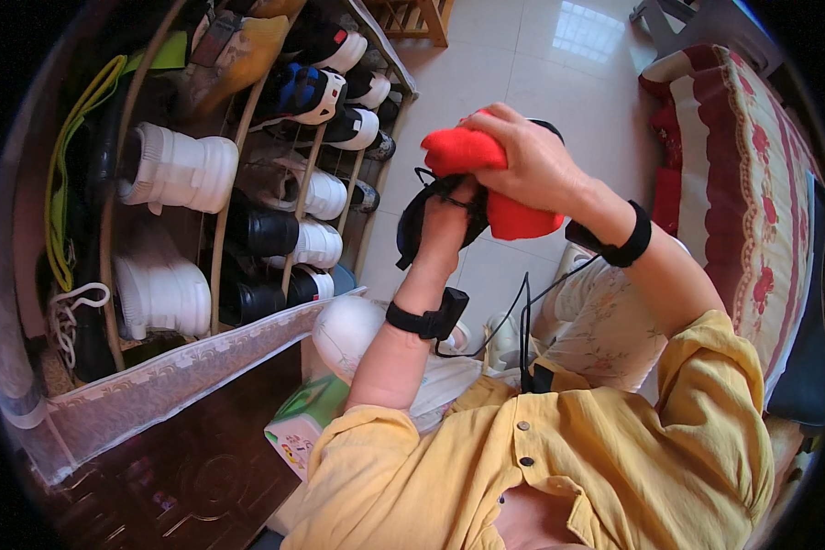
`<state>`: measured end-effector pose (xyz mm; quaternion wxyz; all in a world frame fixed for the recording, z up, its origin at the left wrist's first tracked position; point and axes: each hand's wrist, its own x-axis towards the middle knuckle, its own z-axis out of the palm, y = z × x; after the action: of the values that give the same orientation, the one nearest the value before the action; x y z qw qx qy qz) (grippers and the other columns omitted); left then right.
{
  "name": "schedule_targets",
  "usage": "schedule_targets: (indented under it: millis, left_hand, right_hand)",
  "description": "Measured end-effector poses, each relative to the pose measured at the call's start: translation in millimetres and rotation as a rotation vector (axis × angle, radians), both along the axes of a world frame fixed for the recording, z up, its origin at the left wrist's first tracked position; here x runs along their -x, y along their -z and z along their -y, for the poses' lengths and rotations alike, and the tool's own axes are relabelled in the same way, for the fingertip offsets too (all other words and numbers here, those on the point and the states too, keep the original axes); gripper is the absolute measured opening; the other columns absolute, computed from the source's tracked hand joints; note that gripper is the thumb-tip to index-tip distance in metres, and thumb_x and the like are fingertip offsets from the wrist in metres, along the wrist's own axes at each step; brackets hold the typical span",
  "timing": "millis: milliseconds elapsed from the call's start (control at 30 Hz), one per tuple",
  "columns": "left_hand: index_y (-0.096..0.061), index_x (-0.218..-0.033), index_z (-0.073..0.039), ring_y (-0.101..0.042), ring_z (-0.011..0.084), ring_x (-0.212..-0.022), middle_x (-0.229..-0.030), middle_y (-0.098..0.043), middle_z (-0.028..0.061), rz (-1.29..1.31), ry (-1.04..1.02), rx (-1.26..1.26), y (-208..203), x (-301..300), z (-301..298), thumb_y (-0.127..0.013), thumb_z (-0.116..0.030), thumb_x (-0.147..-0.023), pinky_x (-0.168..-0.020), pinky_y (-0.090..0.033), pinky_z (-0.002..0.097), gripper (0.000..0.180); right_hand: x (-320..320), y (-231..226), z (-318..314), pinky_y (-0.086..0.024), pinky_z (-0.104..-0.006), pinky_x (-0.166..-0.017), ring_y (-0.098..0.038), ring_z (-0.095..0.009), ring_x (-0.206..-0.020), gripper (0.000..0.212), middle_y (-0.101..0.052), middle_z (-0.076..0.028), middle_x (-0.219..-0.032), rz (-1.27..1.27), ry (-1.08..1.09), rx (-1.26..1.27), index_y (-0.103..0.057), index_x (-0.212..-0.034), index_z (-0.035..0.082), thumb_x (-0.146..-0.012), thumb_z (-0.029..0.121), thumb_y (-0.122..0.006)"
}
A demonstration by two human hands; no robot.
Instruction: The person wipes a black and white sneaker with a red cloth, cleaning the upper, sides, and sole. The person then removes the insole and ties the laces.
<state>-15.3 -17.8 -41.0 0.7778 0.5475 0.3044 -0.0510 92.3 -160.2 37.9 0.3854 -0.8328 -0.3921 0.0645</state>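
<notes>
My left hand [445,223] is pushed inside a black shoe [419,216] and holds it up in front of me. My right hand [530,163] grips a red cloth [509,213] and presses it against the shoe's upper side. The cloth bunches above and below my right fingers. Both wrists wear black bands, with a thin cable hanging from them. I sit in a yellow shirt and light patterned trousers.
A shoe rack [218,206] at the left holds several white and black shoes, among them a white shoe [179,170]. A dark wooden table [174,458] with a lace runner stands at lower left, a green and white box [307,417] beside it. A red patterned sofa [752,183] runs along the right. White tiled floor lies ahead.
</notes>
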Motion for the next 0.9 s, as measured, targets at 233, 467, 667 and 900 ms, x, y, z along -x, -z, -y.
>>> schedule_targets:
  millis: [233,467,667,900]
  left_hand:
    - [-0.051,-0.139,-0.006,-0.05,0.0401,-0.127,-0.136,-0.056,0.0219,0.546,0.206,-0.935,6,3,11,-0.069,-0.012,-0.088,-0.108,-0.04,0.0457,0.055]
    - [-0.073,-0.104,-0.001,-0.058,0.0422,-0.111,-0.11,-0.068,0.0212,0.589,0.298,-1.084,-7,10,6,-0.074,-0.01,-0.08,-0.099,-0.045,0.0487,0.026]
    - [-0.071,-0.095,-0.001,-0.055,0.0422,-0.111,-0.109,-0.063,0.0233,0.559,0.497,-1.238,-7,13,18,-0.071,-0.009,-0.079,-0.096,-0.045,0.0509,0.018]
    - [-0.068,-0.107,-0.002,-0.058,0.045,-0.106,-0.108,-0.063,0.0237,0.481,0.364,-0.901,4,16,-2,-0.069,-0.011,-0.084,-0.092,-0.047,0.0485,0.025]
  right_hand:
    - [8,5,0,-0.056,-0.0461,-0.084,-0.065,-0.037,-0.104,0.043,-0.061,-0.011,-0.118,0.088,-0.045,0.047,-0.064,-0.119,0.018,-0.077,0.019,-0.075]
    - [-30,9,27,-0.056,-0.0458,-0.087,-0.066,-0.035,-0.105,0.042,-0.064,-0.012,-0.118,0.069,0.112,0.39,-0.065,-0.121,0.019,-0.08,0.024,-0.071]
    - [-8,4,-6,-0.055,-0.0461,-0.088,-0.064,-0.037,-0.107,0.043,-0.061,-0.012,-0.119,0.242,-0.018,-0.038,-0.064,-0.122,0.016,-0.079,0.021,-0.071]
    - [-17,-5,-12,-0.053,-0.0452,-0.09,-0.065,-0.036,-0.105,0.057,-0.064,-0.015,-0.114,0.001,-0.243,0.215,-0.062,-0.135,0.019,-0.078,0.018,-0.067]
